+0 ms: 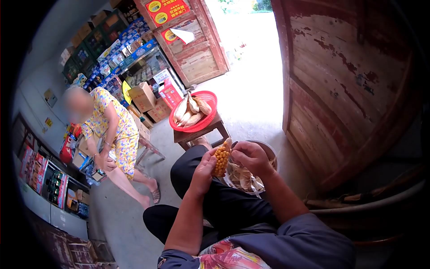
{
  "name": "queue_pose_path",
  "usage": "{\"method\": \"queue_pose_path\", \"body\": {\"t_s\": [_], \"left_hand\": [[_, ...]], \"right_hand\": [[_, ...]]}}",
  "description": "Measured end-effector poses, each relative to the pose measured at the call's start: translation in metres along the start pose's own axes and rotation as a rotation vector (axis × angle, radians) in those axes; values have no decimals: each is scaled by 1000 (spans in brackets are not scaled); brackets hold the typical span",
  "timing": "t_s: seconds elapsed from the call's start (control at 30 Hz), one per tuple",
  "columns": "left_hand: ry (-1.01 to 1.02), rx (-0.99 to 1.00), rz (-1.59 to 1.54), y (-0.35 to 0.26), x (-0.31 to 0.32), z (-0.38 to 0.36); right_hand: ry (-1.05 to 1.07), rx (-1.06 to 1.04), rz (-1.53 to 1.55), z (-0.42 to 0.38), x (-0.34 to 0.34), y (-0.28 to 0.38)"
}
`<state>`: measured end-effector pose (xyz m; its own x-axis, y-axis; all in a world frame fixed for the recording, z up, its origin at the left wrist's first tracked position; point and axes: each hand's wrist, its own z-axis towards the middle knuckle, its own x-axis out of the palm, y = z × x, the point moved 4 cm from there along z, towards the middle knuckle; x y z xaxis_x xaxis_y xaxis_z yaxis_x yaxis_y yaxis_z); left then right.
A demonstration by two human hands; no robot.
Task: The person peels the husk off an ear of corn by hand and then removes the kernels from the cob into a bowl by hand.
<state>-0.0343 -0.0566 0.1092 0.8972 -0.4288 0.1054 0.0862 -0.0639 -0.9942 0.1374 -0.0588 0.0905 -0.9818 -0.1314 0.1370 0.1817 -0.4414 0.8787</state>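
Closely, our left fingers (208,158) are curled around one yellow corn cob (221,160), gripping its side and holding it tilted in front of us. On the other side of it, our right fingers (242,157) are bent and gathered at the cob's pale upper end, but we cannot tell whether they pinch anything there. We judge that the cob could slip if the left fingers slackened while the right ones pushed or pulled at its tip. Kernels knocked loose could also land on the floor, since the cob sits partly over our knee rather than squarely above the bucket.

Below the right fingers we count one bucket (272,149) with loose husks (244,177) in it, too tangled to number. Beyond the left fingers, up and a little to the left, stands one red basket (190,129) holding at least four husk-covered ears (194,119), set on one wooden stool (211,127). Farther left of our fingers sits one other person (117,127), bent forward with both hands at a knee. Farthest from our fingers, two worn door leaves flank one bright doorway: one leaf (192,62) ahead, one (340,98) to the right
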Motion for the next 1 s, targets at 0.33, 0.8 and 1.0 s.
{"method": "queue_pose_path", "body": {"t_s": [0.33, 0.8, 1.0], "left_hand": [[-13, -24, -26, -1, -1, 0], [-16, 5, -8, -4, 1, 0], [-13, 2, 26, 0, 1, 3]], "right_hand": [[29, 188, 33, 4, -18, -25], [4, 242, 280, 2, -19, -6], [39, 273, 132, 5, -13, -24]]}}
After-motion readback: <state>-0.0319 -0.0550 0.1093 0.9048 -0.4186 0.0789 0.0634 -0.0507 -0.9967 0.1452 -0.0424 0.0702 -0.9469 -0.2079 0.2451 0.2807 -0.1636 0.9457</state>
